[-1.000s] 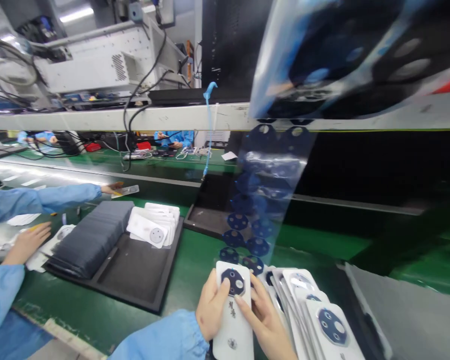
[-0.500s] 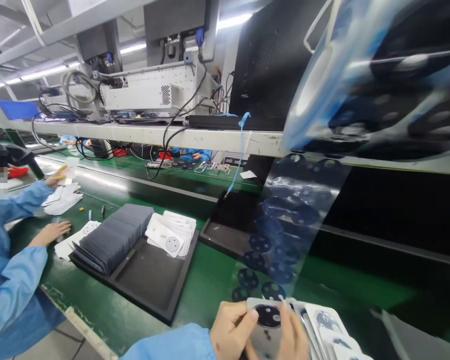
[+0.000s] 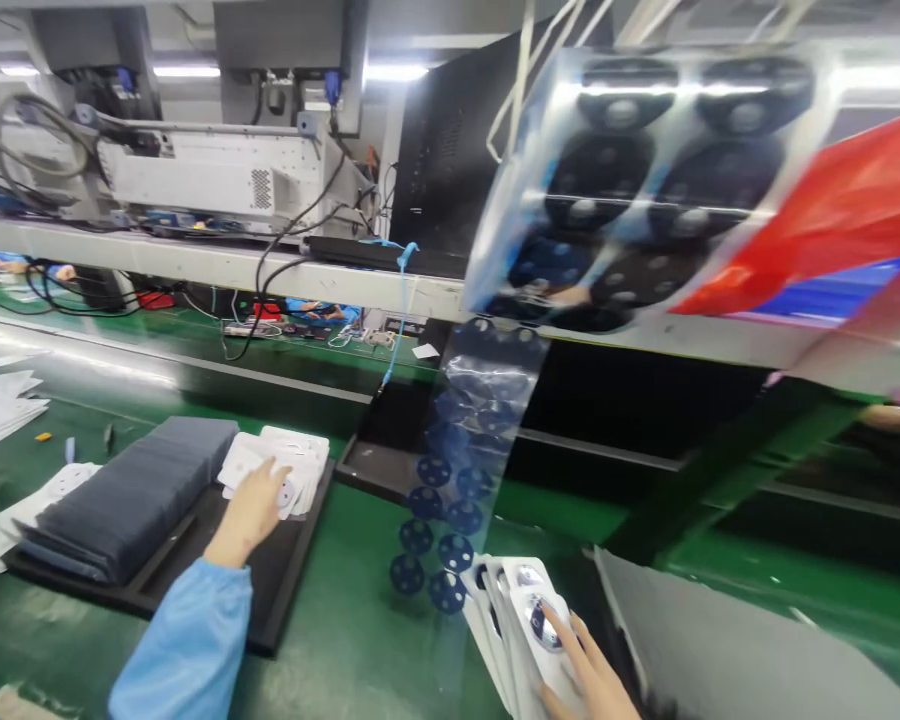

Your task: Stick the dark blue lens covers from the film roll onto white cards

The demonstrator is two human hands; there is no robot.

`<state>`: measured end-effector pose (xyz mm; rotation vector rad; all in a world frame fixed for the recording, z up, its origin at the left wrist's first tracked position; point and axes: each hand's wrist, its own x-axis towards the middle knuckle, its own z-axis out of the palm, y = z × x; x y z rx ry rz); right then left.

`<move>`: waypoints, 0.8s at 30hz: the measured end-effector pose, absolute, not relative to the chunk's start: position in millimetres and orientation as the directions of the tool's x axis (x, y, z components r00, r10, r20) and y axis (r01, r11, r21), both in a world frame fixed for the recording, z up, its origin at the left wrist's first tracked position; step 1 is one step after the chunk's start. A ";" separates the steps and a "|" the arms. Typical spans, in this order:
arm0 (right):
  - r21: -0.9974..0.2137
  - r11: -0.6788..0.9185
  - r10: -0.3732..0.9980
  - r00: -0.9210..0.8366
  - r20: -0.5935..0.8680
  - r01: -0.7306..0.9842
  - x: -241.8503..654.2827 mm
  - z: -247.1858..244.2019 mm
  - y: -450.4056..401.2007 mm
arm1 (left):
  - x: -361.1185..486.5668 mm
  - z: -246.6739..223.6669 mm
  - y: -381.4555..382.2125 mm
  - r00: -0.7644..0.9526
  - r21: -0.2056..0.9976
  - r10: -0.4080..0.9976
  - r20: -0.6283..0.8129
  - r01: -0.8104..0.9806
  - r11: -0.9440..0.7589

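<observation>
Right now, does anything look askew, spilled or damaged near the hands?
Slightly askew: the white cards at the left hand lie fanned at uneven angles in the tray, beside a more orderly grey stack. I see no spill or clear damage.

White tube lights [image 3: 396,73] glow above us, glare streaks the film roll [image 3: 604,185], red plastic [image 3: 817,215] blurs, and shadow sits beneath the shelf [image 3: 435,293].
</observation>
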<state>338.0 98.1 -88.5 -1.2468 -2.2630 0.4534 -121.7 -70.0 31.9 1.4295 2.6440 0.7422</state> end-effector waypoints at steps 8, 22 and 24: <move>-0.476 0.417 0.904 -0.299 0.306 0.774 330.3 -74.6 89.3 | -173.8 14.7 -69.5 -0.493 0.210 0.858 0.142 0.862 0.460; -0.416 0.759 0.637 -0.437 0.635 0.501 240.2 -0.1 52.9 | -123.7 56.7 -60.4 -0.593 0.541 0.671 0.445 0.775 0.327; -0.367 0.824 0.561 -0.522 0.643 0.432 220.2 10.8 44.9 | -92.4 58.6 -54.6 -0.650 0.739 0.636 0.416 0.649 0.179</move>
